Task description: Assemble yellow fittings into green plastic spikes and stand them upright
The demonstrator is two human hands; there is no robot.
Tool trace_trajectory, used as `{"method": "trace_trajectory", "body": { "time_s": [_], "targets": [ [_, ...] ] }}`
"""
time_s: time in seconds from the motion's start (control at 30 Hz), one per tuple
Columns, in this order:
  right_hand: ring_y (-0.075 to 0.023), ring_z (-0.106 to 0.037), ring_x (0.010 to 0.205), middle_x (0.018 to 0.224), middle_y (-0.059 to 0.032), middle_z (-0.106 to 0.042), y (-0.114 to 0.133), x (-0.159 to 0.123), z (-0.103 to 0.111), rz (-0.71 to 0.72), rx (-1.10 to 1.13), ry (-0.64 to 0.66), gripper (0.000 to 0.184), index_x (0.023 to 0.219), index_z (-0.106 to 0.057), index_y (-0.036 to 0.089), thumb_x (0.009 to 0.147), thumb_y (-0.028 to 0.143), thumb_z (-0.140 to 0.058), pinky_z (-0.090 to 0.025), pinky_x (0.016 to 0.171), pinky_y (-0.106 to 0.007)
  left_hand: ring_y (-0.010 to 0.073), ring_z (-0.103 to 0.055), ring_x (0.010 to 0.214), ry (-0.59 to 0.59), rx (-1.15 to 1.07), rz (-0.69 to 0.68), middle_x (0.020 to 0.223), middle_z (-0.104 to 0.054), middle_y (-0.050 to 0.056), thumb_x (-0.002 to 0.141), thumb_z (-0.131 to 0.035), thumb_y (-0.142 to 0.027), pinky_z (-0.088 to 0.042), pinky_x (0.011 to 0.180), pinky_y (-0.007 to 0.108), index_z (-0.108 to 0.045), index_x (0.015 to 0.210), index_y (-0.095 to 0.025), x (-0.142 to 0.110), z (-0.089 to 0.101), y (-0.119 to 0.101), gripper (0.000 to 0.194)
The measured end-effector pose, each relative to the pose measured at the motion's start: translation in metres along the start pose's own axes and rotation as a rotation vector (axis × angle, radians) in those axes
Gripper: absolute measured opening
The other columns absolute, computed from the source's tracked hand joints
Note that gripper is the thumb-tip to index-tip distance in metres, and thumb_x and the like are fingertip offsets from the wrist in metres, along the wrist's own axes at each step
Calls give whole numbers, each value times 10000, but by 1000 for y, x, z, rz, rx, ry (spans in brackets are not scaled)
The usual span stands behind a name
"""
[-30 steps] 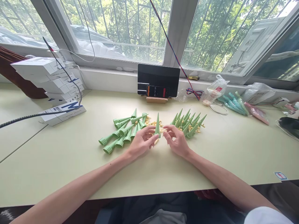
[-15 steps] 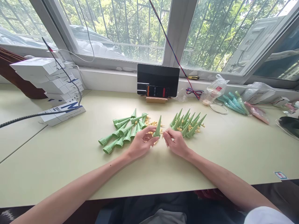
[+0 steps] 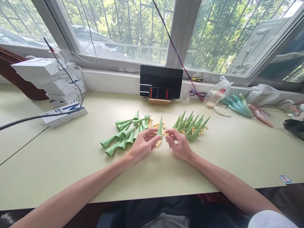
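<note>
My left hand (image 3: 144, 143) is closed on a green plastic watering spike (image 3: 160, 126), held upright with its point up. My right hand (image 3: 178, 144) faces it, thumb and fingertips pinching a small yellow plastic valve (image 3: 164, 134) against the spike's lower side; whether it sits in the spike I cannot tell. Behind and below the hands lie loose yellow valves (image 3: 158, 143), partly hidden. To the left spreads a pile of green spikes (image 3: 122, 134) with wide ribbed ends. At right several spikes (image 3: 192, 125) stand close together with yellow pieces at their sides.
A phone (image 3: 160, 93) showing a timer leans on a black tablet (image 3: 161, 77) at the back. White boxes (image 3: 51, 82) are stacked at left, a black cable (image 3: 35, 116) across them. Plastic bags (image 3: 218, 91) and blue-green packets (image 3: 237, 104) lie at the back right.
My right hand has brought a yellow valve up against the spike. My left hand has shifted slightly and turned the spike more upright, its thumb now across the spike's lower part.
</note>
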State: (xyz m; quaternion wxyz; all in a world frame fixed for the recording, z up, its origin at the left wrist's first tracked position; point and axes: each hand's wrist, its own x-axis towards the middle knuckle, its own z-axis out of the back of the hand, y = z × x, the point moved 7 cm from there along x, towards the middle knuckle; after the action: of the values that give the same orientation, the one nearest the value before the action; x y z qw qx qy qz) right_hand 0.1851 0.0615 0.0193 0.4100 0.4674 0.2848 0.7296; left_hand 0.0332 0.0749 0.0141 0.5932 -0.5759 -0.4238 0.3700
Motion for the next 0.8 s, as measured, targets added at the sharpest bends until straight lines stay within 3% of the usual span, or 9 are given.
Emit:
{"method": "trace_trajectory", "body": {
  "time_s": [0.1, 0.27, 0.5, 0.8],
  "targets": [
    [-89, -515, 483, 707, 22, -568, 2, 0, 0, 8, -13, 6, 250, 1097, -559, 190, 964, 398, -529, -399, 448, -216, 87, -489, 479, 2, -27, 16, 576, -559, -37, 853, -686, -418, -443, 524, 231, -629, 1031, -151, 1, 3, -1, 325],
    [-102, -526, 498, 684, 12, -581, 4, 1, 2, 58, -70, -35, 220, 987, -577, 194, 962, 408, -531, -428, 474, -229, 94, -490, 487, 30, -9, 2, 576, -555, -38, 858, -678, -416, -443, 538, 241, -630, 1005, -149, 1, 1, -3, 308],
    [-115, -521, 555, 723, -17, -591, 7, -1, 1, 154, -98, -42, 176, 890, -574, 188, 967, 340, -532, -443, 531, -245, 71, -539, 512, 37, 36, -48, 905, -668, 49, 835, -708, -409, -449, 481, 224, -631, 1106, -165, 1, 3, -4, 373],
    [-107, -532, 530, 763, -16, -626, 9, -4, 4, 147, -111, -90, 188, 1025, -599, 203, 958, 369, -543, -471, 511, -240, 65, -535, 515, 35, 35, -75, 856, -646, 33, 817, -727, -390, -432, 430, 191, -654, 1124, -172, -1, 1, -10, 384]
  ]
}}
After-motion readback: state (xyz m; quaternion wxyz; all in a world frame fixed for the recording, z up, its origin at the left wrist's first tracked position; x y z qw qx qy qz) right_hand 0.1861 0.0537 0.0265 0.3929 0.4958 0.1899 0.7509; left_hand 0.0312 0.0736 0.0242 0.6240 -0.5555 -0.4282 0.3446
